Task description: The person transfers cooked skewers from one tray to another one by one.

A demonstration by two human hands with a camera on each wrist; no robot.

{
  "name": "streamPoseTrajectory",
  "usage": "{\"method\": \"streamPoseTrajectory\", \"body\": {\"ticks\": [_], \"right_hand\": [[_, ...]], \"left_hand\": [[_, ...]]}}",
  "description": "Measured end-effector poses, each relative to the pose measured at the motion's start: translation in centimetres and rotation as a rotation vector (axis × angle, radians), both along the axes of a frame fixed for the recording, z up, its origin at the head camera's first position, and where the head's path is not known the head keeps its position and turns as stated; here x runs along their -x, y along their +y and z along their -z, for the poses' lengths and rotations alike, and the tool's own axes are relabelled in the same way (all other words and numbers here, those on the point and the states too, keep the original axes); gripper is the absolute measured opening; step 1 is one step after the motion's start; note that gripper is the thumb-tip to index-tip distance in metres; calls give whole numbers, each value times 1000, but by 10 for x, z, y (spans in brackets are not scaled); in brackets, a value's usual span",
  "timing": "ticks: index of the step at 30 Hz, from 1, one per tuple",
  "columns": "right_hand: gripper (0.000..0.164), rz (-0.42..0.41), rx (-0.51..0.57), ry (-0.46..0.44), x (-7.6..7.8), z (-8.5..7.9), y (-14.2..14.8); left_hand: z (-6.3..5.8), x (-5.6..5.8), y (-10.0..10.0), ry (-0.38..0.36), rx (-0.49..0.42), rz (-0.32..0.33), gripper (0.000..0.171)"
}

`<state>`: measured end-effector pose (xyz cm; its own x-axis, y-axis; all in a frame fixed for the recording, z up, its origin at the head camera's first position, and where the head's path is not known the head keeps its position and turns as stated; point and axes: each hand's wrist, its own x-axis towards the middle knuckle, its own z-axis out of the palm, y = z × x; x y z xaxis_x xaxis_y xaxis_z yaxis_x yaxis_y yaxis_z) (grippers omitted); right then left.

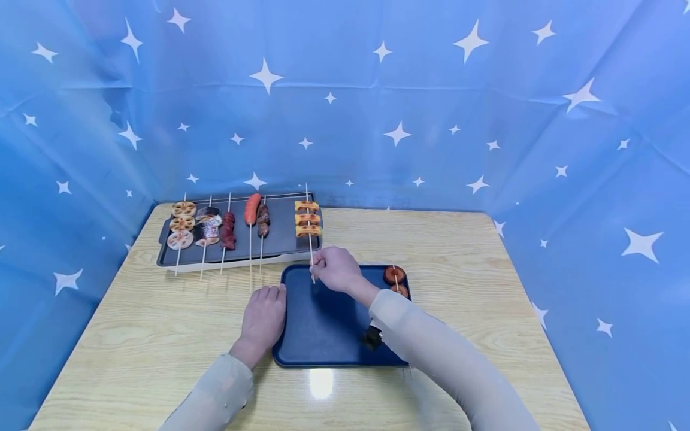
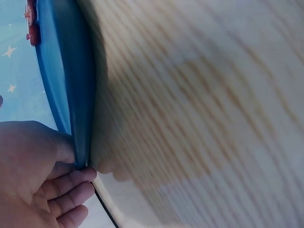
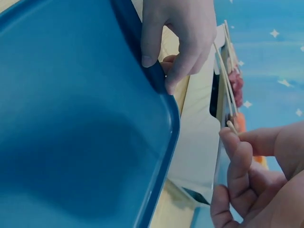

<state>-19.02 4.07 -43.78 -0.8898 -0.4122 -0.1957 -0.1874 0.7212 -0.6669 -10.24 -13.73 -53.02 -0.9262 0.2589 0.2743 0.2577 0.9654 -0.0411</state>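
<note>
Six skewers: lie on the dark grill tray [image 1: 280, 239] at the table's [image 1: 162, 335] far left; from left, lotus-root slices [image 1: 181, 224], fish pieces [image 1: 208, 226], dark red meat [image 1: 228, 230], a sausage [image 1: 251, 209], brown meat [image 1: 263, 220], yellow slices [image 1: 308, 219].
Left hand [image 1: 263, 317]: rests at the left edge of the blue tray [image 1: 323, 323], fingers curled over its rim, thumb side on the wood.
Yellow-slice skewer: food end on the grill tray's right part, stick end reaching past its front edge to the blue tray's far rim.
Right hand [image 1: 336, 269]: fingers bent, thumb and fingertips pinching the lower end of that stick.
Red ring skewer [image 1: 395, 276]: lies in the blue tray's far right corner.
Head view only: the full row of skewers, both sleeves, the starred blue backdrop [image 1: 431, 108].
Left wrist view only: the blue tray's rim edge-on against the wood grain, the left hand's fingers [image 2: 66, 190] tucked under it.
Right wrist view only: close look at the fingertips [image 3: 232, 142] closed on the stick end.
Hard to make out: a small dark object [image 1: 372, 336] beside the right sleeve; the grill tray is only a sliver in the right wrist view; the wood is blurred in the left wrist view.
</note>
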Motion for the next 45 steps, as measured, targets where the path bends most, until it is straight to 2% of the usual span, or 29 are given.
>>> {"method": "streamPoseTrajectory", "body": {"ticks": [13, 23, 33, 45], "right_hand": [[18, -16, -16, 44, -6, -1, 28], [10, 54, -16, -22, -12, -1, 51], [8, 90, -33, -36, -21, 4, 77], [8, 129, -84, 8, -33, 15, 99]], "left_hand": [[2, 1, -1, -10, -6, 2, 36], [0, 0, 0, -21, 0, -4, 35], [0, 1, 0, -32, 0, -2, 34], [0, 1, 0, -34, 3, 3, 35]]}}
